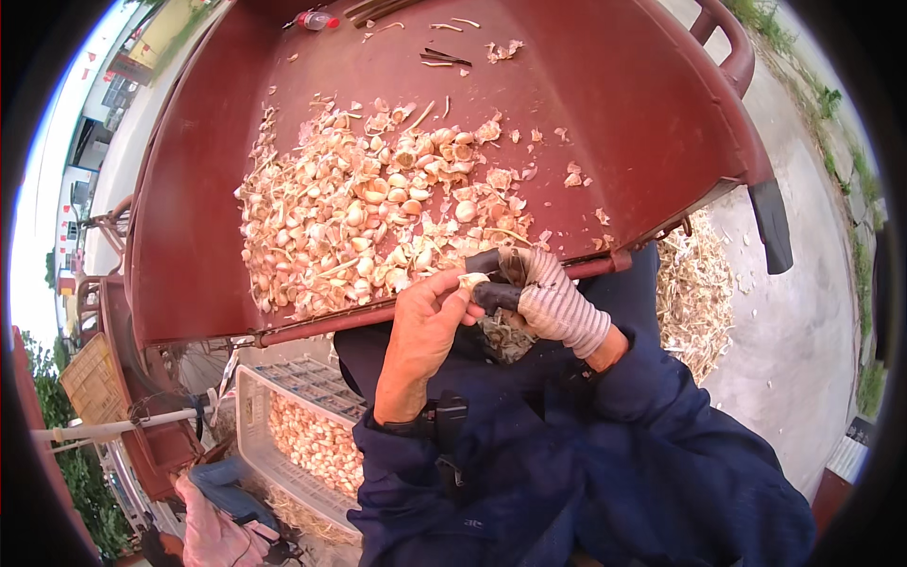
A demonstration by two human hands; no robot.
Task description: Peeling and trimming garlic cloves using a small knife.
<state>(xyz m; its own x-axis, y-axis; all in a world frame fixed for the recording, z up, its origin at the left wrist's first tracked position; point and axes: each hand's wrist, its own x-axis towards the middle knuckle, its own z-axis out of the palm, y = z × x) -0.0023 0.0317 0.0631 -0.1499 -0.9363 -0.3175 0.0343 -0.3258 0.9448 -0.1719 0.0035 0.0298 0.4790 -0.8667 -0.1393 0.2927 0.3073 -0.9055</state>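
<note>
My bare left hand pinches a piece of garlic between thumb and fingers. My right hand wears a striped fingerless glove, with black coverings on its thumb and a finger; these touch the same garlic from the other side. Both hands are at the near edge of a red metal cart bed. Just beyond them lies a wide heap of garlic cloves, mixed with papery skins and stem bits.
A plastic bottle and dark strips lie at the bed's far side. Below left, a plastic crate holds many cloves, near a seated person in pink. Husks cover ground at right.
</note>
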